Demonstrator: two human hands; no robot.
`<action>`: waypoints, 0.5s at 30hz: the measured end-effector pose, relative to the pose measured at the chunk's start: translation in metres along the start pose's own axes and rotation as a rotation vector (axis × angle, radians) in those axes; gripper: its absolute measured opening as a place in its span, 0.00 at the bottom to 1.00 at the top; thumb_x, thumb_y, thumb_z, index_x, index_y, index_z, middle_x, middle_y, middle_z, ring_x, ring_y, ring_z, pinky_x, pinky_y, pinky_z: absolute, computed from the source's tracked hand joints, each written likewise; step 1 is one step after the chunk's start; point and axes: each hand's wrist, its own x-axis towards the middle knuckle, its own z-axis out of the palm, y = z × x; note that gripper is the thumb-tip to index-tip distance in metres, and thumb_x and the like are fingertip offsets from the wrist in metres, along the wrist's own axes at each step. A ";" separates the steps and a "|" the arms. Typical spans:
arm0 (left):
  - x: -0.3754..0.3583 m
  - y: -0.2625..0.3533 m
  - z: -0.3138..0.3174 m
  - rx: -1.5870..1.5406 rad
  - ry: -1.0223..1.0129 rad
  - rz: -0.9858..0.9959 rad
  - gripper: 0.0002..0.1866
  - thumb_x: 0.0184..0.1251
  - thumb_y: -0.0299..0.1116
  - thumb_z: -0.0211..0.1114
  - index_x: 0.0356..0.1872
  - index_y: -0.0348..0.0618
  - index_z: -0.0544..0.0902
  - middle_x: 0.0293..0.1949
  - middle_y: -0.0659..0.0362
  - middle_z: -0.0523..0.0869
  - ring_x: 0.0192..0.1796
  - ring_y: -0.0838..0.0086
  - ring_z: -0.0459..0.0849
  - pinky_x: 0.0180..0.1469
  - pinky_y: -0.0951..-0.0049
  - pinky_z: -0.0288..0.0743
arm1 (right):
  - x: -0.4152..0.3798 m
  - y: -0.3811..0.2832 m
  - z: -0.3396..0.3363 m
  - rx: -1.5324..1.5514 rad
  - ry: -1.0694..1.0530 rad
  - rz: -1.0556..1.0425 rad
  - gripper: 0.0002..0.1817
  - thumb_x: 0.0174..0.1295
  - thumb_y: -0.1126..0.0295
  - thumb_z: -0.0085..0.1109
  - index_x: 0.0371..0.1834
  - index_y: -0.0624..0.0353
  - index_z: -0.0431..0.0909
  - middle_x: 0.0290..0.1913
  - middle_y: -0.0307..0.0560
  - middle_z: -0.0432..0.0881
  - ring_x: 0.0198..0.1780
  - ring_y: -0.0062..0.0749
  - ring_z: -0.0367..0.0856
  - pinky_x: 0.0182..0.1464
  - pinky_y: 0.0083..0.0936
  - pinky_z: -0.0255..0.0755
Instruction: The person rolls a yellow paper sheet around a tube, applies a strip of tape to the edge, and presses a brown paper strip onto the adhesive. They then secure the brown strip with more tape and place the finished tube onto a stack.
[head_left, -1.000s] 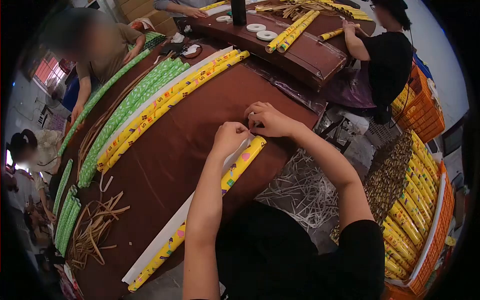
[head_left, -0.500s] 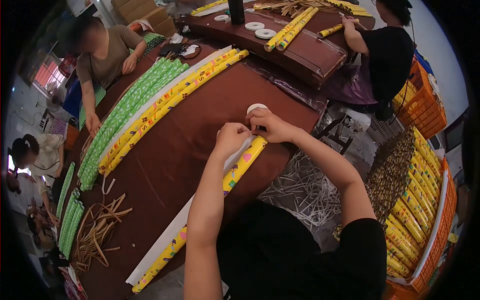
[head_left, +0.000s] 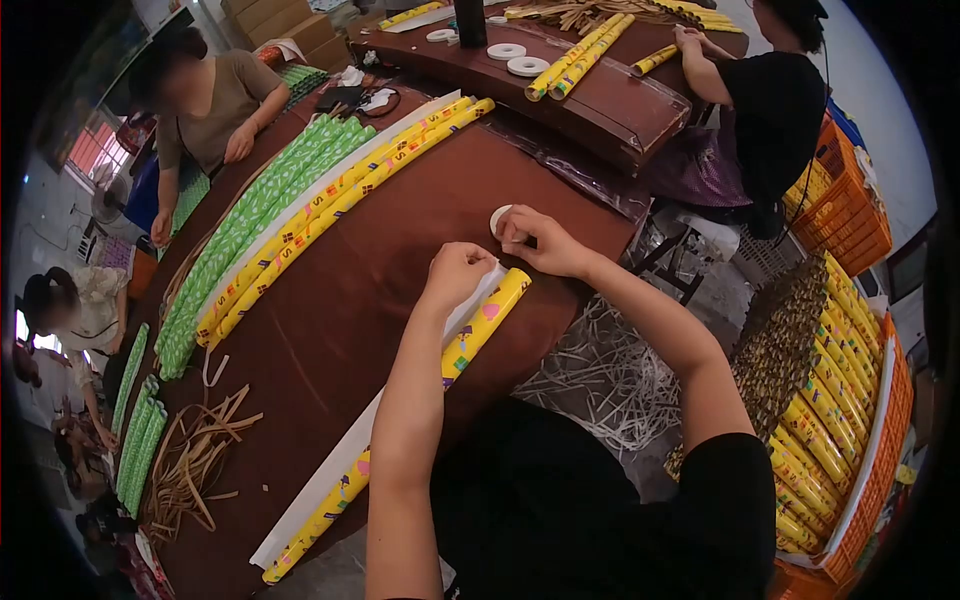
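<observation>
Off the yellow roll [head_left: 487, 325], my right hand [head_left: 538, 245] has moved back, fingers curled onto the tape ring [head_left: 497, 221].
My left hand [head_left: 462, 274] pinches shut at the white flap [head_left: 330, 495], contents unclear; the roll slants near the table [head_left: 330, 330] edge, open room leftward.

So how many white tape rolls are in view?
4: the near roll at the right hand on the near table; on the far table, the front roll, the back roll behind it, and the left roll beside the black cylinder. More may be hidden.
</observation>
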 end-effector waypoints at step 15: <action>0.006 -0.005 0.010 0.145 0.098 0.095 0.08 0.55 0.38 0.70 0.32 0.47 0.89 0.35 0.57 0.90 0.43 0.65 0.88 0.54 0.61 0.74 | 0.023 -0.008 -0.004 -0.375 -0.196 0.012 0.18 0.54 0.87 0.55 0.48 0.61 0.81 0.60 0.57 0.73 0.59 0.50 0.76 0.58 0.36 0.73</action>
